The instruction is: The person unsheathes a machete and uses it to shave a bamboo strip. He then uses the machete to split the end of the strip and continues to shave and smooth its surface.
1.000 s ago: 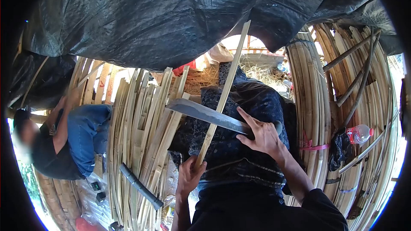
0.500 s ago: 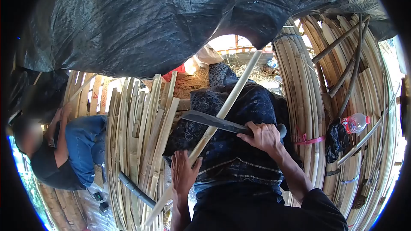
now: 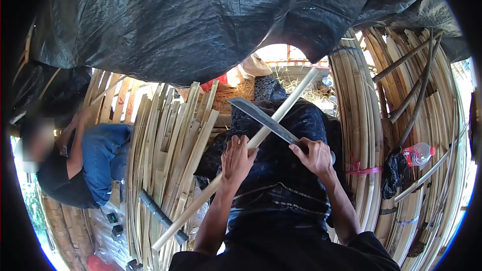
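Note:
A long pale bamboo strip slants across my lap, from the lower left up to the far right. My left hand is closed around its middle. In my right hand is the handle of a machete; its dark blade points up and left and crosses over the strip just beyond my left hand. The blade appears to touch the strip, though the contact edge is hard to make out. Dark patterned cloth covers my legs beneath both hands.
Split bamboo pieces stand at my left, with a dark tube-like tool among them. Tied bamboo bundles and a plastic bottle are on the right. A seated person is at far left. Black tarpaulin hangs ahead.
My left hand has moved forward along the strip, closer to the blade. The machete now tilts more steeply, and the strip's near end has shifted left. The view has shifted slightly.

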A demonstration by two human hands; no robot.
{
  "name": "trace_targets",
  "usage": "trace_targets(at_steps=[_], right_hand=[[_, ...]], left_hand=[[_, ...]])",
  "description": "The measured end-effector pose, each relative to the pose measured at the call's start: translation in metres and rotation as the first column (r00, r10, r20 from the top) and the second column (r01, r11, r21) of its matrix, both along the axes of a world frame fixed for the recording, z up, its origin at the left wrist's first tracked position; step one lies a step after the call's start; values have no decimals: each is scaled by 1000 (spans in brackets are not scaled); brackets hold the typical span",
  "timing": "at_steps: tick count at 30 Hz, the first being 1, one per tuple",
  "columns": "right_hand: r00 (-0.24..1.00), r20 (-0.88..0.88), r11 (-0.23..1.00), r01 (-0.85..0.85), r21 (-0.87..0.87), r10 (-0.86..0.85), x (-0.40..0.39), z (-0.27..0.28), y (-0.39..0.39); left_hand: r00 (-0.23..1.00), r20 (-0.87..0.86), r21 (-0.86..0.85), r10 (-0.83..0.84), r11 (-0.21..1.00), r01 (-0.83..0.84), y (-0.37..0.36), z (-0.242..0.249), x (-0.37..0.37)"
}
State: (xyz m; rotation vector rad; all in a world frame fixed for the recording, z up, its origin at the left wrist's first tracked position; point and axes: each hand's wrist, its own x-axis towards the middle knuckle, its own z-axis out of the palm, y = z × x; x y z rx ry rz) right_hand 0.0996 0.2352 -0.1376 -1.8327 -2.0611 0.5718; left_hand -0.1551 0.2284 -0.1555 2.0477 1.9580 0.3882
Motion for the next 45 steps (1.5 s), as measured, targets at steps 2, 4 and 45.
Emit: trace_targets(at_steps=[2,4,45], right_hand=[[999,9,999,-37,-3,37,-1,0,4],[996,-10,996,-85,28,85,-7,4,9],[844,250,865,-500,51,473,-48,-33,21]], left_hand=[[1000,0,50,-4,999,4,-4,4,-12],[991,111,-86,73,994,-63,-13,18,-21],[914,221,-297,340,916,-269,-215,28,-41]])
